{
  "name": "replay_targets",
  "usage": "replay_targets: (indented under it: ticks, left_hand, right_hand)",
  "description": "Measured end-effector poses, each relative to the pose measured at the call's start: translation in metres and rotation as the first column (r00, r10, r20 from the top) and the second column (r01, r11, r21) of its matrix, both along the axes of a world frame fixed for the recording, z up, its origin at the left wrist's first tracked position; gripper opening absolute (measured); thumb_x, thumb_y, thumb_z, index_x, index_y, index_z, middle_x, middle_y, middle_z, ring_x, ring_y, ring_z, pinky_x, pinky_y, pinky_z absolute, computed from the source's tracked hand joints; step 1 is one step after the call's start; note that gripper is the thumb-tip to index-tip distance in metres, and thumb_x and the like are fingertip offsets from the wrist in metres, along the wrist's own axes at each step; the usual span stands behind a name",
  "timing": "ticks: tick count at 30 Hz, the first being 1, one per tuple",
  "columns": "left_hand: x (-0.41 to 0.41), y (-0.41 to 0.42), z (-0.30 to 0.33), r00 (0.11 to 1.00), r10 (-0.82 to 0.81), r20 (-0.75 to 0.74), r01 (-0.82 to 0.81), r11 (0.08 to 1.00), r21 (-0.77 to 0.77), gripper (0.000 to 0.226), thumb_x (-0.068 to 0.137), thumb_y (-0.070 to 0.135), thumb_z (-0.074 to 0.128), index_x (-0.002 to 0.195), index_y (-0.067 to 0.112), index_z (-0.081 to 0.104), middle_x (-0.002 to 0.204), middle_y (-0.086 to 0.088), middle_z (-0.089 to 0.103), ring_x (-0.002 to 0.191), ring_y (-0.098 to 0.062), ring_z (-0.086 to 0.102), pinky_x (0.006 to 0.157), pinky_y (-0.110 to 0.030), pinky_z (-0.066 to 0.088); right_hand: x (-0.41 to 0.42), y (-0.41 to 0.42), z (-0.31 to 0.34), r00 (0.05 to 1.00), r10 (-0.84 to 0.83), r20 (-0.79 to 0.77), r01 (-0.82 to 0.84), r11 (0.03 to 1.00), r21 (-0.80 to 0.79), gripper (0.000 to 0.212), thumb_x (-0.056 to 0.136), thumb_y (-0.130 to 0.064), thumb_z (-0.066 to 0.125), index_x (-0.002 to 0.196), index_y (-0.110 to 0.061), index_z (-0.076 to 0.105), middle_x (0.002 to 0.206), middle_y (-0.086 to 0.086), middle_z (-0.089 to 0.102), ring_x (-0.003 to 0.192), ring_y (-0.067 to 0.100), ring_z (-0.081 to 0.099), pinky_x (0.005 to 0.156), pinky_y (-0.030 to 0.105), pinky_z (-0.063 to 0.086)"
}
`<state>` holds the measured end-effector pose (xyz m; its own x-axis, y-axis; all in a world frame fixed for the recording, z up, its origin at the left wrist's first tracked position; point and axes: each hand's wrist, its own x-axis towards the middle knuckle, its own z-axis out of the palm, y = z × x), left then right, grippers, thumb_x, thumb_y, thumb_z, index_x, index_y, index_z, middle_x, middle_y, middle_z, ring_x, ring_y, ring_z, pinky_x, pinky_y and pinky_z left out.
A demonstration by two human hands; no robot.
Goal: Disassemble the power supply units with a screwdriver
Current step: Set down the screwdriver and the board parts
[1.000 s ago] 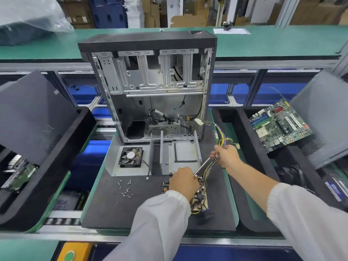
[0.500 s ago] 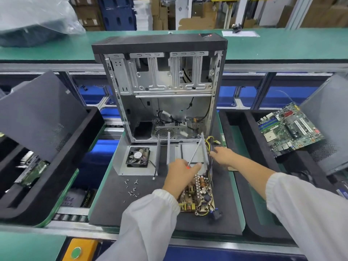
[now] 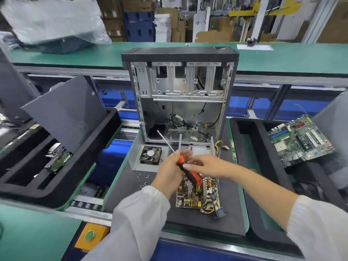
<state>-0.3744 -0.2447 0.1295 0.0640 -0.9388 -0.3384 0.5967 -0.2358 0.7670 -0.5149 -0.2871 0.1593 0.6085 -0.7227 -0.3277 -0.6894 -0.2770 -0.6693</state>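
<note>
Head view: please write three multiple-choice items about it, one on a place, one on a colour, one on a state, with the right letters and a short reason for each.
1. Where does the fan lie?
A. on the right tray
B. on a metal plate in front of the case
C. inside the case

2. What colour is the screwdriver handle?
A. orange and black
B. blue
C. yellow

3. What does the left hand do?
A. rests flat on the mat
B. holds the fan
C. grips the screwdriver

Answers: 1 B, the fan sits in the plate by the case's foot. 2 A, the handle shows orange with black. 3 C, its fingers curl round the handle.
</note>
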Motion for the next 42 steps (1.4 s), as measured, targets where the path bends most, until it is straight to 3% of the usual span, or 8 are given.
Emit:
replay_targets:
  ticks: [2,5,11,14,19,24,33,42]
  left_hand:
    - [0.006,-0.002,0.002,0.995,0.081,-0.063,-0.081,0.997,0.001,0.032,0.107,0.018,0.032,0.104,0.001,0.059,0.108,-0.013,0.063,0.113,-0.027,0.054,0.108,-0.044,0.041]
    - [0.028,0.005,0.008,0.979,0.142,-0.146,-0.145,0.989,-0.012,0.025,0.105,0.017,0.037,0.110,0.003,0.057,0.111,-0.015,0.062,0.114,-0.025,0.056,0.099,-0.036,0.044]
    - [0.122,0.067,-0.007,0.908,0.408,-0.091,-0.403,0.913,0.071,0.020,0.103,0.019,0.045,0.115,0.010,0.058,0.126,-0.009,0.061,0.104,-0.015,0.061,0.106,-0.043,0.039]
    - [0.170,0.100,-0.020,0.864,0.500,-0.066,-0.484,0.858,0.170,0.032,0.100,0.026,0.053,0.127,0.009,0.057,0.124,-0.007,0.063,0.100,-0.018,0.062,0.090,-0.036,0.049]
    - [0.236,0.154,-0.039,0.910,0.369,0.188,-0.405,0.888,0.218,0.019,0.089,0.025,0.070,0.093,0.007,0.070,0.081,-0.007,0.068,0.072,-0.017,0.063,0.064,-0.028,0.052]
    - [0.323,0.208,-0.080,0.776,0.560,0.291,-0.631,0.698,0.339,0.012,0.091,0.008,0.067,0.090,-0.003,0.062,0.081,-0.018,0.065,0.071,-0.027,0.063,0.059,-0.027,0.059]
    - [0.396,0.235,-0.168,0.810,0.433,0.395,-0.586,0.574,0.572,0.031,0.085,0.000,0.071,0.062,0.001,0.050,0.041,-0.008,0.057,0.034,-0.015,0.057,0.046,-0.031,0.056]
    - [0.424,0.244,-0.187,0.548,-0.162,0.821,-0.635,0.558,0.534,0.044,0.078,0.054,0.072,0.072,0.014,0.055,0.084,-0.010,0.065,0.085,-0.032,0.063,0.064,-0.032,0.041]
  right_hand:
    - [0.012,0.001,-0.003,0.992,0.110,-0.062,-0.114,0.992,-0.053,0.017,0.092,-0.040,0.059,0.097,-0.025,0.051,0.087,-0.007,0.057,0.076,0.008,0.056,0.060,0.010,0.040]
    - [0.032,0.005,-0.008,0.994,0.105,-0.037,-0.109,0.987,-0.115,0.015,0.094,-0.024,0.057,0.096,-0.023,0.043,0.081,-0.006,0.051,0.072,0.013,0.053,0.053,0.012,0.036]
    - [0.091,0.038,-0.024,0.997,0.012,0.076,0.001,0.985,-0.170,0.022,0.096,-0.041,0.052,0.092,-0.020,0.048,0.073,-0.004,0.050,0.062,0.012,0.047,0.054,0.024,0.031]
    - [0.144,0.060,-0.036,0.993,0.070,0.095,-0.055,0.987,-0.150,0.024,0.097,-0.036,0.052,0.096,-0.012,0.049,0.073,-0.002,0.049,0.071,0.019,0.048,0.060,0.029,0.032]
    - [0.264,0.113,-0.067,0.969,0.239,0.067,-0.232,0.967,-0.105,0.022,0.098,-0.034,0.050,0.100,-0.014,0.041,0.092,0.002,0.055,0.080,0.020,0.053,0.064,0.031,0.032]
    - [0.342,0.151,-0.111,0.954,0.301,-0.009,-0.301,0.953,-0.023,0.042,0.096,-0.038,0.052,0.128,-0.012,0.044,0.102,0.002,0.056,0.085,0.013,0.050,0.071,0.025,0.035]
    - [0.344,0.144,-0.180,0.957,0.130,-0.260,-0.123,0.991,0.043,0.018,0.092,-0.021,0.058,0.078,-0.018,0.046,0.074,-0.004,0.049,0.078,0.018,0.049,0.059,0.022,0.035]
    - [0.336,0.140,-0.201,0.944,0.058,-0.325,-0.013,0.990,0.140,0.034,0.078,-0.033,0.076,0.073,-0.020,0.045,0.078,-0.003,0.055,0.070,0.012,0.051,0.058,0.024,0.037]
